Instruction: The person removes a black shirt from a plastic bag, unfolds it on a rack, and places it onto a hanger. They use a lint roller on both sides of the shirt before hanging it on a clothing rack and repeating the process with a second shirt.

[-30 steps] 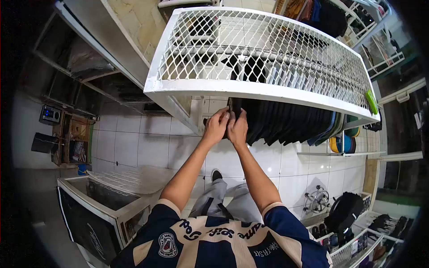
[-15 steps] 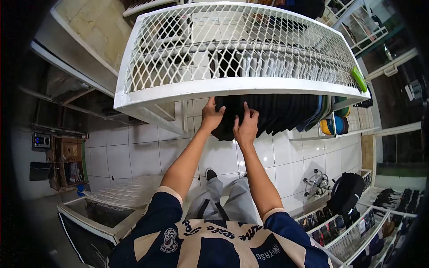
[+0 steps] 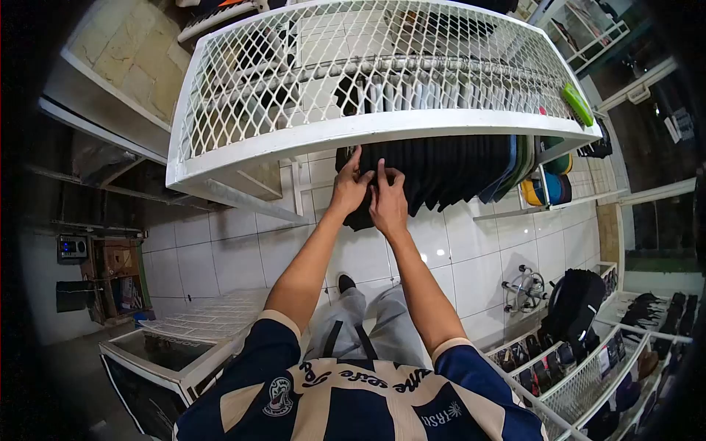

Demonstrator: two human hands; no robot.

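A row of dark garments (image 3: 441, 173) hangs from a rail under a white mesh rack top (image 3: 368, 66). My left hand (image 3: 348, 187) and my right hand (image 3: 387, 202) are raised side by side at the leftmost black garment (image 3: 357, 213) in the row. Both hands pinch its upper edge just below the rack's white front bar (image 3: 382, 128). The fingertips of the two hands nearly touch. The hanger and the rail end above my hands are hidden behind the bar.
A white crate with a mesh lid (image 3: 184, 338) stands low on the left. Wire shelves with shoes (image 3: 581, 375) and a black bag (image 3: 577, 312) sit at lower right. A green object (image 3: 577, 104) lies on the rack's right corner. White tiled floor (image 3: 243, 250) lies below.
My hands have come close together again on the leftmost garment after being spread apart. The view has tilted, so the rack looks larger and nearer.
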